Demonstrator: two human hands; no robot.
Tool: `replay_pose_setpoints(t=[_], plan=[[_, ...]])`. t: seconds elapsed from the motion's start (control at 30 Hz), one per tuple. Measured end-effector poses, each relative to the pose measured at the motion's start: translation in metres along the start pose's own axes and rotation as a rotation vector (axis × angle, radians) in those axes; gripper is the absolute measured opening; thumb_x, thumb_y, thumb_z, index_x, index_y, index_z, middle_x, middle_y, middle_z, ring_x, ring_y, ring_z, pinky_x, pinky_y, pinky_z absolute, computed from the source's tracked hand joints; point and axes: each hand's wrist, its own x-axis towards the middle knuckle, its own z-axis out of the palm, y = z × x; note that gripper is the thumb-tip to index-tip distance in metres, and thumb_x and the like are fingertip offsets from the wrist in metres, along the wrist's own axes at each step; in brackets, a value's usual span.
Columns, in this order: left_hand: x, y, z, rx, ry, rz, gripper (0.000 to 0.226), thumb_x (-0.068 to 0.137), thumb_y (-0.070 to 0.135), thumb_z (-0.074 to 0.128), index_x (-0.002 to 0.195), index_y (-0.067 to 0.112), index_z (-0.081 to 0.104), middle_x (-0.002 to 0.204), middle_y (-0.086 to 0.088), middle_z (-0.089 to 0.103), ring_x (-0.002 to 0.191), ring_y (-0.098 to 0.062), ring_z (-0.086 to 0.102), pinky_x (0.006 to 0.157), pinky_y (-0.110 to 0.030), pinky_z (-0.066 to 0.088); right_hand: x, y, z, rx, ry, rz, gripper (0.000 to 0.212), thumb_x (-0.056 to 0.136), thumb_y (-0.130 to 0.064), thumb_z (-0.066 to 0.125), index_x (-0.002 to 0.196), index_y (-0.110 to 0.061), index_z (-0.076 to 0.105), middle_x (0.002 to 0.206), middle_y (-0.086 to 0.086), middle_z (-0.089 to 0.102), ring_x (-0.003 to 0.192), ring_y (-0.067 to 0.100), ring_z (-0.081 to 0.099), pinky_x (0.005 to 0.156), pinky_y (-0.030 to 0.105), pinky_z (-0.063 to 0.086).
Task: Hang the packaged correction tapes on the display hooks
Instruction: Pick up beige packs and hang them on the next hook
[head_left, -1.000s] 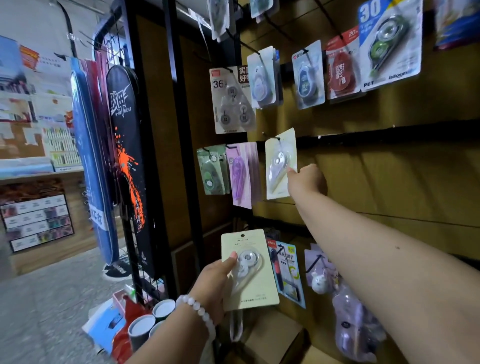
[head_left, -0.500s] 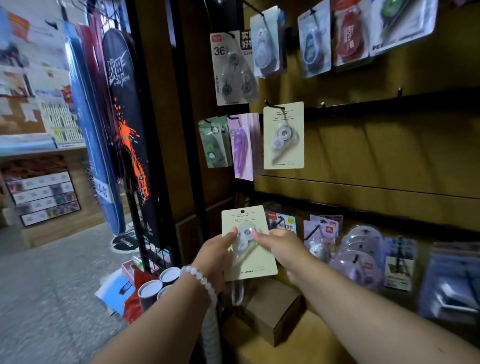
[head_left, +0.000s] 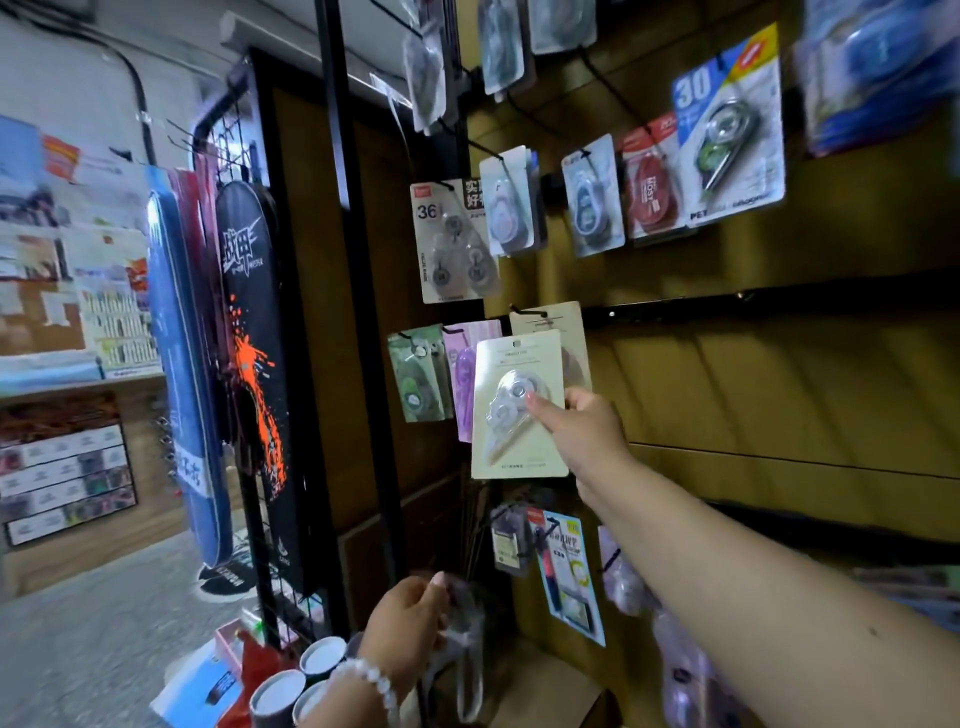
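Low on the left, the left hand (head_left: 410, 621) with its white bead bracelet curls round something pale and crinkled, perhaps a plastic bag; it is too blurred to name. Up and to the right, the right hand (head_left: 582, 431) pinches the cream card-backed correction tape pack (head_left: 519, 405) by its lower right side, thumb on the clear blister. The pack stands upright, long axis vertical, its hang hole at the top edge. The black wire hook (head_left: 527, 313) sits just above that hole, already carrying a matching cream pack (head_left: 571, 325) behind. The right hand is the one near; I'd say the pack needs lifting slightly, then pushing onto the hook's tip.
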Motion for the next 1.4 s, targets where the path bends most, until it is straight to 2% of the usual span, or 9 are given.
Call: replay_pose_setpoints(t=[0.17, 0.23, 0.33, 0.57, 0.8, 1.0, 1.17, 1.33, 1.4], plan=[[0.006, -0.005, 0.002, 0.136, 0.027, 0.058, 0.034, 0.097, 0.030, 0.055, 0.071, 0.009, 0.060, 0.052, -0.001, 0.055, 0.046, -0.017, 0.052, 0.045, -0.021, 0.041, 0.028, -0.035, 0.006, -0.003, 0.024, -0.095, 0.012, 0.087, -0.025, 0.069, 0.095, -0.015, 0.069, 0.095, 0.005, 0.072, 0.084, 0.027, 0.071, 0.073, 0.042, 0.060], [0.008, -0.007, 0.002, 0.180, 0.016, 0.065, 0.034, 0.096, 0.034, 0.055, 0.071, 0.011, 0.059, 0.053, -0.001, 0.057, 0.051, -0.019, 0.055, 0.051, -0.026, 0.042, 0.035, -0.041, 0.007, -0.028, 0.040, -0.099, 0.014, 0.087, -0.026, 0.070, 0.092, -0.013, 0.069, 0.089, 0.004, 0.072, 0.079, 0.025, 0.070, 0.065, 0.035, 0.059], [0.007, -0.006, 0.003, 0.173, 0.014, 0.054, 0.033, 0.096, 0.034, 0.055, 0.074, 0.010, 0.060, 0.056, -0.001, 0.057, 0.051, -0.018, 0.055, 0.044, -0.022, 0.039, 0.041, -0.042, 0.008, -0.047, 0.061, -0.098, 0.009, 0.088, -0.025, 0.069, 0.085, -0.017, 0.067, 0.088, 0.002, 0.071, 0.075, 0.023, 0.068, 0.057, 0.024, 0.049], [0.002, -0.005, 0.006, 0.118, -0.007, 0.039, 0.030, 0.098, 0.029, 0.053, 0.080, 0.007, 0.061, 0.059, -0.002, 0.057, 0.049, -0.014, 0.052, 0.037, -0.016, 0.035, 0.044, -0.025, 0.014, -0.088, 0.084, -0.076, 0.009, 0.085, -0.027, 0.070, 0.082, -0.020, 0.066, 0.091, 0.004, 0.073, 0.079, 0.028, 0.071, 0.072, 0.040, 0.061], [0.004, -0.011, 0.007, 0.114, -0.026, 0.037, 0.033, 0.098, 0.031, 0.053, 0.071, 0.013, 0.056, 0.054, 0.003, 0.056, 0.051, -0.015, 0.053, 0.045, -0.022, 0.036, 0.051, -0.030, 0.018, -0.135, 0.153, -0.038, 0.018, 0.088, -0.032, 0.067, 0.092, -0.014, 0.064, 0.094, 0.004, 0.072, 0.079, 0.028, 0.071, 0.073, 0.044, 0.061], [0.004, -0.011, 0.011, 0.098, -0.046, 0.026, 0.031, 0.098, 0.031, 0.053, 0.075, 0.010, 0.057, 0.056, 0.002, 0.054, 0.050, -0.013, 0.051, 0.044, -0.018, 0.037, 0.068, -0.020, 0.012, -0.246, 0.242, 0.037, 0.029, 0.087, -0.036, 0.066, 0.101, -0.010, 0.063, 0.102, 0.007, 0.072, 0.081, 0.029, 0.071, 0.072, 0.036, 0.060], [0.007, -0.023, 0.011, 0.153, -0.075, 0.032, 0.033, 0.096, 0.039, 0.053, 0.074, 0.015, 0.058, 0.062, 0.000, 0.061, 0.057, -0.016, 0.058, 0.058, -0.027, 0.042, 0.075, -0.016, 0.005, -0.362, 0.261, 0.072, 0.034, 0.090, -0.036, 0.063, 0.110, -0.009, 0.060, 0.114, 0.008, 0.068, 0.091, 0.030, 0.069, 0.061, 0.028, 0.051], [0.003, -0.041, 0.014, 0.270, -0.080, 0.082, 0.035, 0.096, 0.043, 0.051, 0.082, 0.012, 0.063, 0.066, -0.001, 0.063, 0.064, -0.020, 0.061, 0.067, -0.035, 0.047, 0.033, 0.004, -0.005, -0.573, 0.317, -0.115, 0.026, 0.089, -0.037, 0.062, 0.100, -0.019, 0.047, 0.104, 0.002, 0.061, 0.089, 0.026, 0.059, 0.069, 0.032, 0.045], [-0.003, -0.050, 0.016, 0.312, -0.122, 0.096, 0.034, 0.097, 0.039, 0.050, 0.078, 0.014, 0.063, 0.064, 0.001, 0.062, 0.063, -0.019, 0.061, 0.069, -0.035, 0.049, 0.006, 0.018, -0.008, -0.618, 0.240, -0.234, 0.023, 0.088, -0.038, 0.061, 0.097, -0.024, 0.046, 0.096, 0.000, 0.061, 0.087, 0.025, 0.059, 0.071, 0.032, 0.046]])
